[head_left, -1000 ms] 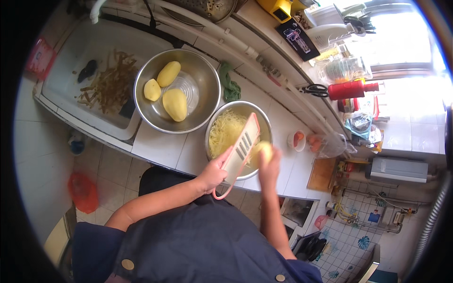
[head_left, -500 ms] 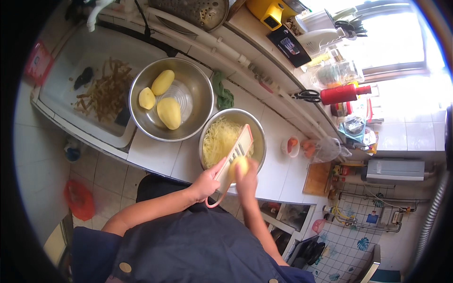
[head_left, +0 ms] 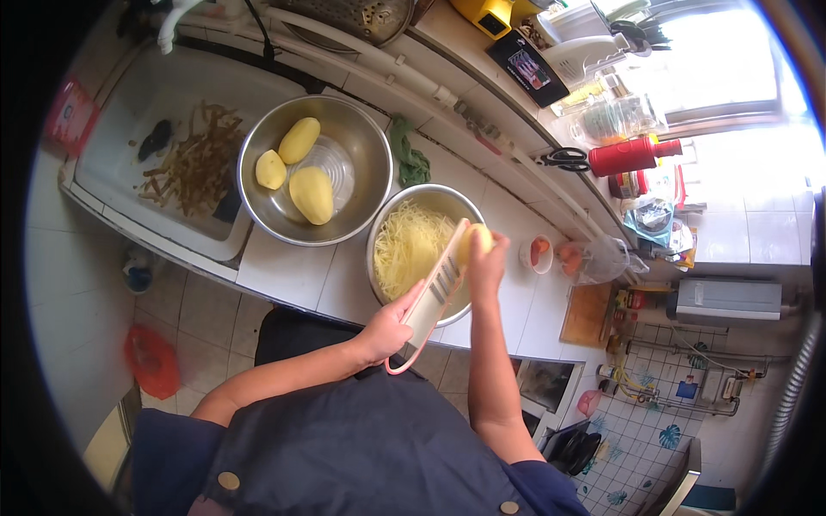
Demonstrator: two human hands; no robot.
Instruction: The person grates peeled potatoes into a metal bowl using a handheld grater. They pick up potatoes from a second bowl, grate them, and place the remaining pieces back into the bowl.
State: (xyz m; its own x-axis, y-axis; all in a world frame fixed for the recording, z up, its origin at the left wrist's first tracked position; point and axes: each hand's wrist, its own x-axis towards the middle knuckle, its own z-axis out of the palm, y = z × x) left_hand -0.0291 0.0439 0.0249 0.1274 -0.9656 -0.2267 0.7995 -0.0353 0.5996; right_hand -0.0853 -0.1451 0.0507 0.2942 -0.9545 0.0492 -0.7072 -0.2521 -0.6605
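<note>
My left hand (head_left: 385, 330) is closed round the lower part of a flat white grater (head_left: 428, 301) with a pink rim, held slanting over a metal bowl (head_left: 379, 225). Pale yellow potato shreds (head_left: 413, 247) fill much of that bowl. Against the grater's upper end, my right hand (head_left: 488, 261) grips a peeled potato (head_left: 472, 244), partly hidden by the fingers. To the left, a larger steel basin (head_left: 344, 225) contains three peeled potatoes, the biggest one (head_left: 311, 195) lying nearest me.
Brown peelings (head_left: 196, 163) lie in the white sink (head_left: 103, 185) at far left. A green cloth (head_left: 408, 155) is crumpled behind the bowls. On the right stand a small white cup (head_left: 537, 254) with reddish pieces and a wooden board (head_left: 588, 314). Black-handled scissors (head_left: 564, 159) stick out near the sill.
My right hand has slid the potato up the grater, away from my body, and the right forearm has straightened. My left hand still holds the grater.
</note>
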